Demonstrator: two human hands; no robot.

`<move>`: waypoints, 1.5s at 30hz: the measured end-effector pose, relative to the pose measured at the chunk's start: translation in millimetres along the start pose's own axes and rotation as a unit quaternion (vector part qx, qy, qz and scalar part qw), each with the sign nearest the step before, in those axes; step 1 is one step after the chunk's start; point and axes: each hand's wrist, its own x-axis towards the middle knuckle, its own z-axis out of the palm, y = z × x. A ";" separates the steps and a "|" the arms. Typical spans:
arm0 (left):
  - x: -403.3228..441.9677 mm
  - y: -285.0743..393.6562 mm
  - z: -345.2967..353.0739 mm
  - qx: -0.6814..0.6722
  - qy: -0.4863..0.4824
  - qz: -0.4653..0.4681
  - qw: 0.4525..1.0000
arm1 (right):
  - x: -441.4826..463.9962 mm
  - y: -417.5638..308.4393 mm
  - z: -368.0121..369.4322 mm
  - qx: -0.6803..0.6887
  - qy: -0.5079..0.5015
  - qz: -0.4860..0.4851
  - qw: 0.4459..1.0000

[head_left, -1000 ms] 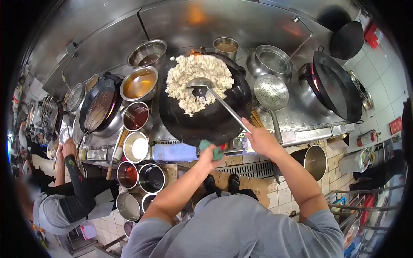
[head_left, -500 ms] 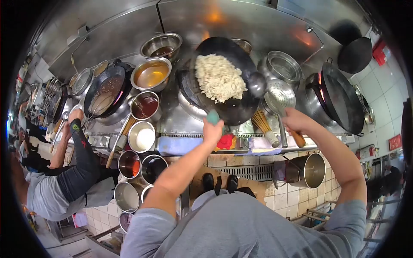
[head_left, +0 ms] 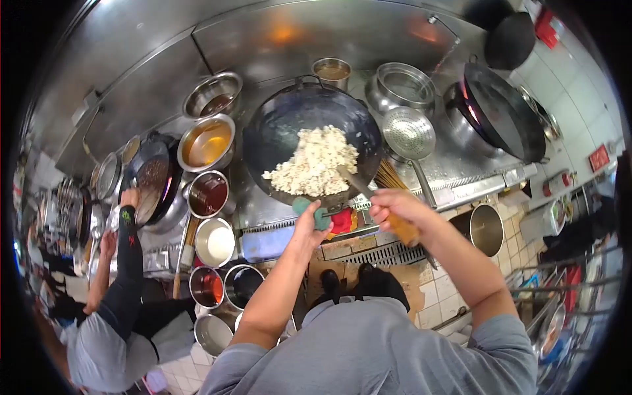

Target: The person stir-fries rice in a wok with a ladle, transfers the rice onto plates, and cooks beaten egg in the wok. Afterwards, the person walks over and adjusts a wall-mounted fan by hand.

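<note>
A large black wok (head_left: pixel 273 125) in front of me holds a pale, crumbly heap of rice-like food (head_left: pixel 319 158). Through a folded green cloth (head_left: pixel 313 208), my left hand (head_left: pixel 308 224) grips the wok's near handle. My right hand (head_left: pixel 399 207) is closed around the wooden handle of a ladle (head_left: pixel 403 230). Its metal shaft reaches into the wok, and its bowl is hidden at the right side of the food. Just right of the wok lies a perforated strainer (head_left: pixel 409 133), and a bamboo brush (head_left: pixel 387 176) is partly covered by my right arm and the ladle.
Left of the wok stand steel bowls of amber liquid (head_left: pixel 207 141) and dark liquid (head_left: pixel 214 92), plus a pot of red sauce (head_left: pixel 208 194) and a white-filled pot (head_left: pixel 214 242). Another wok (head_left: pixel 503 108) sits at right. A co-worker's arm (head_left: pixel 125 257) works at a wok on the left.
The tilted wok has come down and toward me, and its food has shifted nearer my side. My right hand has moved left, bringing the ladle into the food. The view has turned slightly.
</note>
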 end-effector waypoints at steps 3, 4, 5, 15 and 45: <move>-10.9 8.2 -3.4 0.097 0.012 -0.043 0.994 | 15.2 44.4 10.3 -0.022 0.083 -0.028 0.996; 2.5 4.3 -13.7 0.117 0.001 -0.072 0.990 | 25.1 59.3 3.7 0.003 0.032 -0.037 0.999; 19.6 -0.9 -28.9 0.117 -0.027 -0.090 0.989 | 24.1 69.1 13.8 0.016 0.077 -0.039 0.996; 41.6 9.0 -42.6 0.146 -0.066 -0.013 0.987 | 60.7 158.2 5.2 0.096 -0.022 -0.156 0.983; -127.7 -309.1 93.0 0.479 -0.229 -0.416 0.738 | -332.6 396.1 -24.3 0.435 0.311 -0.373 0.758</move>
